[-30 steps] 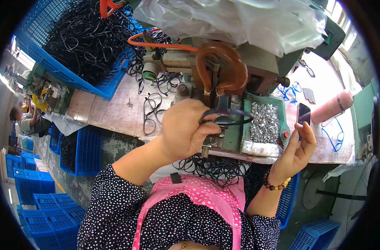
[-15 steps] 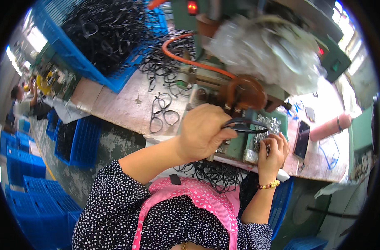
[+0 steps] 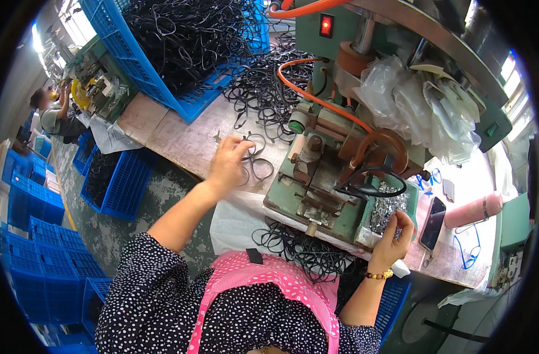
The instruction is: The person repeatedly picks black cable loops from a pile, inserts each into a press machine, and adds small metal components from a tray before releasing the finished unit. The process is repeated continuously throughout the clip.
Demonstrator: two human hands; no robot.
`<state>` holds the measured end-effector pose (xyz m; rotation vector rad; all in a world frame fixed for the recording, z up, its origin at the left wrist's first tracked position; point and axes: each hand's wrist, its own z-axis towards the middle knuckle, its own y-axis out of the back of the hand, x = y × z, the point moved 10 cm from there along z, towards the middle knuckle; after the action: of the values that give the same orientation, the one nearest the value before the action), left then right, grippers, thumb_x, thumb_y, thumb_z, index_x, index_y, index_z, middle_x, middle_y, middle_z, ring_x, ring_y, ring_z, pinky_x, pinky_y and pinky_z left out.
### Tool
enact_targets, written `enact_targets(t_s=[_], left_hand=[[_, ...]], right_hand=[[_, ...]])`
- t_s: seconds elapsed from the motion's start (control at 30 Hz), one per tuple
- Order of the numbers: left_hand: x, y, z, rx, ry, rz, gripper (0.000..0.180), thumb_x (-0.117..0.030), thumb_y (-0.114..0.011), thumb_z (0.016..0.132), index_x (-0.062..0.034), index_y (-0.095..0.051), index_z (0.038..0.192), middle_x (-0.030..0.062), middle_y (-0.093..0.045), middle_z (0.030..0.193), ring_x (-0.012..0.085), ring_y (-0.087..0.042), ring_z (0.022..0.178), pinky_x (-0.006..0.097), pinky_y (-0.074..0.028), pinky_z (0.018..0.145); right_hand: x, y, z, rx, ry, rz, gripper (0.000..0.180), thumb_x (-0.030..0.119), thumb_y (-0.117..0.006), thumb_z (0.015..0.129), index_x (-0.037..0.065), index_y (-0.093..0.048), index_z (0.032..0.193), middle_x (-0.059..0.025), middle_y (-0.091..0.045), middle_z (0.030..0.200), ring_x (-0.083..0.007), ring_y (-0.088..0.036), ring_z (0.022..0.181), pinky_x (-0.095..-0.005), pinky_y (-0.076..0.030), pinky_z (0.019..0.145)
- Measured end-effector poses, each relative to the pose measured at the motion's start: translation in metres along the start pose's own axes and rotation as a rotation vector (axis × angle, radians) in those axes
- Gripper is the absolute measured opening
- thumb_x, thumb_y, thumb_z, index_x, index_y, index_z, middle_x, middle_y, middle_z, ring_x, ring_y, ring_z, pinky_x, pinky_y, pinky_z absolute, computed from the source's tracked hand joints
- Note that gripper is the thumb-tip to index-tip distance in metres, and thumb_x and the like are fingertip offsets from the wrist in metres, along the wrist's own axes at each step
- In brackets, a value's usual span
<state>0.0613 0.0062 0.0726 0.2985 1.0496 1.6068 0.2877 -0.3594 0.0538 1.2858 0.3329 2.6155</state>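
My left hand (image 3: 228, 162) reaches out over the worn bench (image 3: 175, 138) and pinches one of a few loose black eyeglass frames (image 3: 256, 160) lying there. My right hand (image 3: 392, 235) is at the near edge of a small tray of shiny metal parts (image 3: 389, 203), fingertips bunched down into them. Another black frame (image 3: 371, 184) rests on the green bench machine (image 3: 308, 197), under its brown curved arm (image 3: 383, 144); neither hand touches it.
A blue crate (image 3: 163, 88) heaped with black frames stands at the back left, and more frames spill beside it. A dark phone (image 3: 433, 222) and a pink bottle (image 3: 473, 210) lie at the right. Clear plastic bags (image 3: 426, 109) hang over the machine. Blue crates (image 3: 39, 236) cover the floor. Another person (image 3: 54, 115) works far left.
My left hand let go of the frame on the machine and moved left to the loose frames. My right hand put the phone down on the bench and dropped to the parts tray.
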Motion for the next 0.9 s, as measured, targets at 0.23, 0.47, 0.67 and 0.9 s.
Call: enact_targets(t_s=[0.23, 0.47, 0.67, 0.9], left_hand=[[0.082, -0.027, -0.038, 0.239, 0.098, 0.025, 0.025, 0.008, -0.061, 0.079, -0.0051, -0.061, 0.101, 0.0137, -0.055, 0.103, 0.0349, -0.055, 0.100, 0.041, -0.048, 0.084], [0.084, -0.021, -0.044, 0.247, 0.359, -0.257, 0.014, -0.004, -0.064, 0.086, -0.0034, -0.055, 0.098, 0.0136, -0.059, 0.093, 0.0318, -0.059, 0.086, 0.038, -0.049, 0.079], [0.011, 0.015, -0.011, -0.023, 0.405, -0.966, 0.013, -0.015, -0.051, 0.104, -0.0044, -0.051, 0.111, 0.0046, -0.061, 0.087, 0.0089, -0.054, 0.073, 0.023, -0.045, 0.069], [-0.118, 0.063, 0.031, -0.098, 0.050, -1.268, 0.021, -0.013, -0.054, 0.103, 0.0003, -0.051, 0.119, 0.0084, -0.065, 0.093, 0.0121, -0.062, 0.081, 0.027, -0.052, 0.074]], right_hand=[[0.006, -0.006, 0.001, 0.088, 0.018, -0.074, 0.012, -0.002, -0.065, 0.090, -0.001, -0.068, 0.102, -0.0079, -0.067, 0.093, -0.0177, -0.063, 0.084, -0.0312, -0.051, 0.076], [-0.006, -0.006, -0.001, 0.078, -0.101, 0.094, 0.014, -0.003, -0.064, 0.090, 0.000, -0.069, 0.103, -0.0082, -0.071, 0.093, -0.0187, -0.066, 0.084, -0.0361, -0.049, 0.095], [0.003, -0.003, 0.002, 0.102, 0.002, 0.030, 0.010, -0.002, -0.063, 0.090, 0.002, -0.068, 0.097, -0.0063, -0.071, 0.092, -0.0173, -0.066, 0.084, -0.0463, -0.038, 0.111], [0.026, -0.003, 0.015, 0.107, -0.101, 0.296, 0.011, -0.008, -0.063, 0.088, 0.000, -0.066, 0.095, -0.0045, -0.063, 0.092, -0.0144, -0.057, 0.087, -0.0255, -0.045, 0.081]])
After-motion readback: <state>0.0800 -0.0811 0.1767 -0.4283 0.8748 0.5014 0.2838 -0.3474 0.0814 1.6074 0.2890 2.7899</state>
